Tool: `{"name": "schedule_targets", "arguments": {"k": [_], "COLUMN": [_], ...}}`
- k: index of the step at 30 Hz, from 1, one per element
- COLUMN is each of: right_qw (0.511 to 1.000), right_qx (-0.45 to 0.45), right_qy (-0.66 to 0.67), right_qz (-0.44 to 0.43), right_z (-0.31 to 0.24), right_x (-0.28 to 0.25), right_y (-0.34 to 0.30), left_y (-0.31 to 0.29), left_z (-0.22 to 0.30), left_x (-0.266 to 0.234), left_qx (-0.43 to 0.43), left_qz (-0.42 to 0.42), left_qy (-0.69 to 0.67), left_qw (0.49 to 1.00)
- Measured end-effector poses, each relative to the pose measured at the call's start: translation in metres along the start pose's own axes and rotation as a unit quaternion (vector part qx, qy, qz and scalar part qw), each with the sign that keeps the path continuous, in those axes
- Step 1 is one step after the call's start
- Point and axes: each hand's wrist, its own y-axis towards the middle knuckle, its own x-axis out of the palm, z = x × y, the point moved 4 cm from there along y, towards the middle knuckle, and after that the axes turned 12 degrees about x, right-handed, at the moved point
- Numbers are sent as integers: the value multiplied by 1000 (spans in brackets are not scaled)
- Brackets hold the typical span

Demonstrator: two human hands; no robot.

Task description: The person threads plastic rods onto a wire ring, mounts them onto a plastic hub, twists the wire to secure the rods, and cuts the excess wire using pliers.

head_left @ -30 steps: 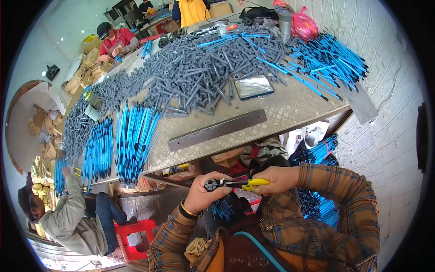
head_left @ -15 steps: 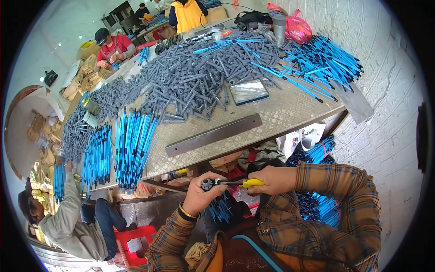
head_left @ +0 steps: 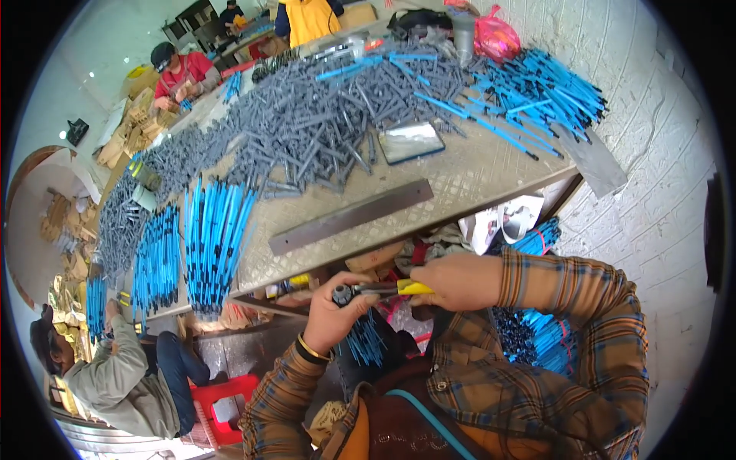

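The bench (head_left: 491, 170) bears a heap of grey plastic fittings (head_left: 322, 126). Nearer, the person's right hand (head_left: 464, 282) has its grip closed around yellow-handled pliers (head_left: 415, 287); the left hand (head_left: 330, 323) has its own around a ribbed grey fitting (head_left: 342, 294) beside the pliers' nose.

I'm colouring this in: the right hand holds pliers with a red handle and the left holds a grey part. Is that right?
Not quite: the head view shows the pliers with a yellow handle. The right hand does hold them, and the left hand holds a grey part.
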Motion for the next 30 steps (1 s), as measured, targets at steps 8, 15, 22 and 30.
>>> {"name": "schedule_targets", "arguments": {"k": [8,15,22,30], "right_qw": [992,971,975,989], "right_qx": [-58,-24,-46,-66], "right_qy": [42,224,213,117], "right_qz": [108,-79,-52,59], "right_z": [-12,-11,-12,-14], "right_x": [2,13,13,23], "right_y": [2,10,18,6], "left_y": [-5,-9,-2,-10], "left_z": [1,-5,-5,-2], "left_x": [-20,-26,-25,-24], "left_qx": [105,88,85,63], "left_qz": [-33,-12,-17,-38], "left_qy": [-162,-114,-75,-109], "left_qw": [981,989,993,991]}}
